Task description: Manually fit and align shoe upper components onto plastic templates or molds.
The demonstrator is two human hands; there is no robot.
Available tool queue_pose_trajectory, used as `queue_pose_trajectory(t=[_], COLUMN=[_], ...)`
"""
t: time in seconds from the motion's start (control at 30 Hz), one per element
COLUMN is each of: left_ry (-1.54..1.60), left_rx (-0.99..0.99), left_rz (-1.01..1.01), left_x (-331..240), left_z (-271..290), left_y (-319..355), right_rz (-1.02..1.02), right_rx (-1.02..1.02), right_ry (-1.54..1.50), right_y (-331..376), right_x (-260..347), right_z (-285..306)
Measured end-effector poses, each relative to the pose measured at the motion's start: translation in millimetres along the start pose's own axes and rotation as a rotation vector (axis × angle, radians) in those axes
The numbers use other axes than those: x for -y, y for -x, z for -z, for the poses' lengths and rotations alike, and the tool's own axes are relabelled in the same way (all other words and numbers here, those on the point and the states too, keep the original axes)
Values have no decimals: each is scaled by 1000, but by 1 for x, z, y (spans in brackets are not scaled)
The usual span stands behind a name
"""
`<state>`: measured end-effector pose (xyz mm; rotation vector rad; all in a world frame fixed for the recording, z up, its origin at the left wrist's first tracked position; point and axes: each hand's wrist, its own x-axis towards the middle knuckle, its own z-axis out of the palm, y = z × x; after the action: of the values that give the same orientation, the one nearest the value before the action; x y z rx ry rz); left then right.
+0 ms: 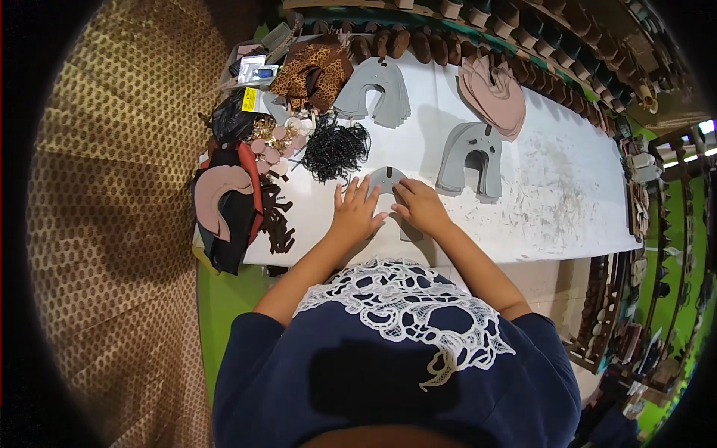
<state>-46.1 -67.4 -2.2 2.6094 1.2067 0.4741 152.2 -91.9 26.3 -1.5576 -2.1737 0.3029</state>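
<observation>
A grey U-shaped shoe upper point(386, 178) lies on the white-covered table in front of me, a small dark patch at the top of its curve. My left hand point(353, 213) rests over its left side, fingers spread. On the opposite side, my right hand point(420, 207) presses down with bent fingers, its thumb apart from them. Both hands cover much of the piece. To the right of my right hand is a stack of similar grey uppers point(450, 166). Beyond my left hand sits a heap of black beaded strands point(336, 147).
More grey uppers point(360, 86) and pink uppers point(489, 93) lie farther back. At left are leopard-print material point(314, 71), pink discs point(272, 155), dark brown strips point(278, 224) and a pink curved piece point(216, 198). Shoes point(422, 46) line the far edge; scraps point(553, 190) litter the right.
</observation>
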Motion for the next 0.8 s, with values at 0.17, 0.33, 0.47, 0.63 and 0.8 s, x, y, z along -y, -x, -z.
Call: queue_pose_trajectory(t=[0.17,0.33,0.47,0.63,0.8], left_ry=[-131,-99,-119,-120,-128], left_rx=[-57,-18,47,71,67], left_rz=[72,117,183,219,196], left_x=[-10,-15,-17,-16,-14], left_z=[-19,-15,-14,-16,-16], left_y=[-7,3,15,27,34], right_rz=[-91,-149,-184,-205,-210], right_rx=[20,28,60,27,25], right_ry=[228,273,251,210,181], right_y=[12,28,37,43,46], right_x=[3,4,10,12,16], right_z=[-36,-40,-38,-39,-34])
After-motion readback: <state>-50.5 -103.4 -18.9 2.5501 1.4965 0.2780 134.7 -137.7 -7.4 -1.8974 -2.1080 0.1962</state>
